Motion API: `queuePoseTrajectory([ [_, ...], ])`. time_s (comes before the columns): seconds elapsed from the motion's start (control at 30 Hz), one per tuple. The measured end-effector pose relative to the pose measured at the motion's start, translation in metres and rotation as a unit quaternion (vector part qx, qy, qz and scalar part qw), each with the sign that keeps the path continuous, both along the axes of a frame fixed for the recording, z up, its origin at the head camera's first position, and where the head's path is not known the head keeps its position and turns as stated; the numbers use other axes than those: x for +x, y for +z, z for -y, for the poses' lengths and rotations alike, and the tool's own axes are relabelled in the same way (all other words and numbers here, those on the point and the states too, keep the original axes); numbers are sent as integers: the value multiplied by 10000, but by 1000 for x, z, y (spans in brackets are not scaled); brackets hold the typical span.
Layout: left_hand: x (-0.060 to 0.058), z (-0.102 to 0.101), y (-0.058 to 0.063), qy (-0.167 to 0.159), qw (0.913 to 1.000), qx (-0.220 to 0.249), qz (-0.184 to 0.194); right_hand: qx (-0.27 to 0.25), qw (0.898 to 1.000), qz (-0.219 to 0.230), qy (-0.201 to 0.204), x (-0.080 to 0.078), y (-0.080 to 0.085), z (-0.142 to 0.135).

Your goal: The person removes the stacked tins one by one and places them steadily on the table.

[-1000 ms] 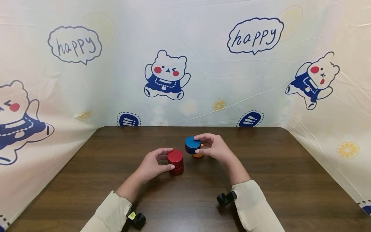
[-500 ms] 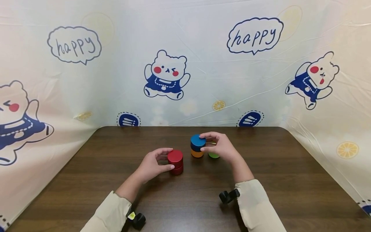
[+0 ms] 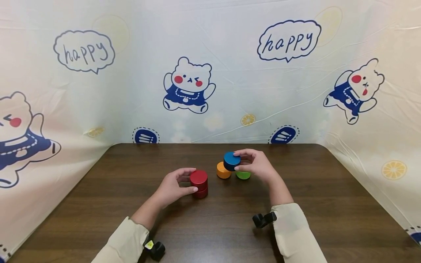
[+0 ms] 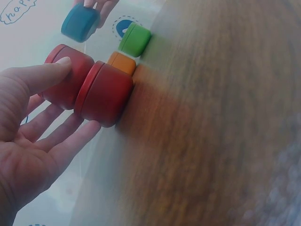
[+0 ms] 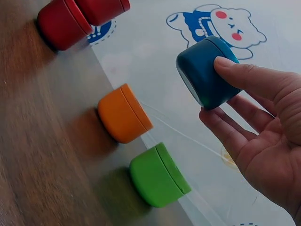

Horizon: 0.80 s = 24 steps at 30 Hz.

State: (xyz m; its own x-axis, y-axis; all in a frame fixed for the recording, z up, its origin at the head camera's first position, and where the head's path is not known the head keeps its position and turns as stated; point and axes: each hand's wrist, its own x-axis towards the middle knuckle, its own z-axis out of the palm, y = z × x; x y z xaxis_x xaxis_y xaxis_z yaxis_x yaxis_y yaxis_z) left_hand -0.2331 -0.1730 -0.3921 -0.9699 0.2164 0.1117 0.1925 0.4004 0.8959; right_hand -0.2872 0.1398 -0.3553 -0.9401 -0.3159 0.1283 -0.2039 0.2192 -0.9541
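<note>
Two red round lidded tins are stacked on the table. My left hand (image 3: 171, 188) holds the upper red tin (image 3: 198, 179) between thumb and fingers, directly over the lower red tin (image 3: 201, 193). In the left wrist view the ring and little fingers reach the lower tin (image 4: 106, 96). My right hand (image 3: 260, 167) pinches a blue lidded tin (image 5: 202, 70) by its sides, lifted in the air. Beneath and around it are an orange tin (image 5: 123, 115) and a green tin (image 5: 157, 179), both upright on the table; the blue one partly covers them in the head view.
The brown wooden table (image 3: 210, 233) ends at a cloth backdrop (image 3: 230, 87) printed with bears and lettering, which also rises along both sides. Black wrist cameras (image 3: 264, 220) are strapped at both cuffs.
My right hand has carried the blue tin rightward, from left of the orange tin, over it, to between the orange and green tins. The left hand and the red tins have stayed put.
</note>
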Motion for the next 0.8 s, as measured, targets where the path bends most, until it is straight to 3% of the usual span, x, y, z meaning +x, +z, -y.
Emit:
queuePoseTrajectory([
  [0.8,1,-1,0,99,9999,-138,32,58,9992,205,-348,-8,-9,-38],
])
